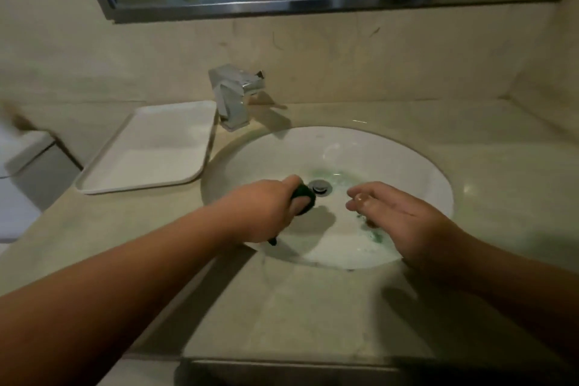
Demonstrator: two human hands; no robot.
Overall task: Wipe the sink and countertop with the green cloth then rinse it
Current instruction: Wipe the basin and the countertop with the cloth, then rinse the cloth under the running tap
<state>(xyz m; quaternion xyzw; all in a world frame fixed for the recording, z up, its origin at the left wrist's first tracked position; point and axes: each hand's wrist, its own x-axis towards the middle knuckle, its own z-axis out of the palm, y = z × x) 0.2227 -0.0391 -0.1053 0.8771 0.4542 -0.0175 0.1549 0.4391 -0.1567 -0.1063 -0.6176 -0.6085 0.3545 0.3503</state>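
Over the white sink [391, 153], your left grip [266, 210] is curled tight round the green cloth [303, 197]. The cloth is bunched so small that only a dark green lump shows past the fingers and a scrap pokes out below the palm. The rest is hidden inside the fist. Just beyond that grip sits the metal drain [320, 187], close to the cloth; whether they touch is hard to make out. To the right of the cloth and apart from it, your right grip [404, 216] hovers above the basin, fingers loosely spread, holding nothing. Faint green smears [377, 236] show in the basin by it, blurred. Farther from your left grip, on the tabletop [313, 307], stand a chrome tap [233, 97] and, to its left, a white tray [150, 147]. Both your forearms are cut off by the picture's edges.
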